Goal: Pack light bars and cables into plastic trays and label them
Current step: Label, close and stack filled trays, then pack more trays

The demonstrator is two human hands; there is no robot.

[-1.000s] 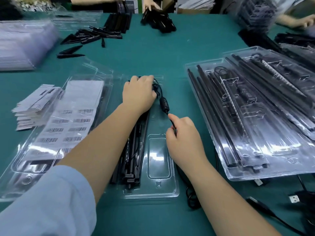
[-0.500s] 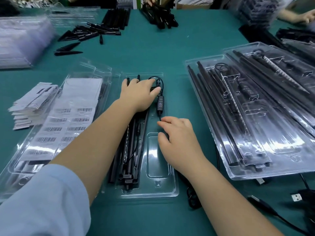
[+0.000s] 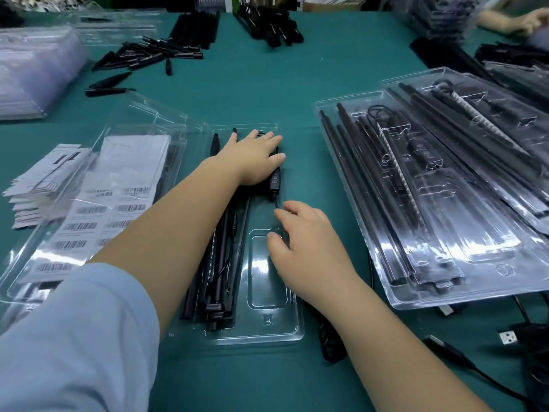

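Observation:
A clear plastic tray [image 3: 267, 328] lies in front of me on the green table. Black light bars [image 3: 219, 281] fill its left channels. My left hand [image 3: 252, 159] lies flat, fingers spread, on the coiled cable at the tray's far end. The black inline controller [image 3: 274, 181] sits in the tray just right of that hand. My right hand [image 3: 309, 248] rests on the tray's right side with its fingertips on the thin cable [image 3: 277, 203] below the controller. The rest of the cable trails off under my right wrist.
Sheets of barcode labels [image 3: 118, 200] lie on an open tray at the left, beside a stack of label strips [image 3: 38, 185]. Filled trays [image 3: 416, 188] are piled at the right. Loose black bars [image 3: 148, 55] lie at the back. USB cables [image 3: 508, 337] lie at the lower right. Another person's hand [image 3: 517, 20] is far right.
My left hand has flattened and spread over the coiled cable. The controller has moved from above the tray into it. My right hand has let the cable down and slid towards the tray.

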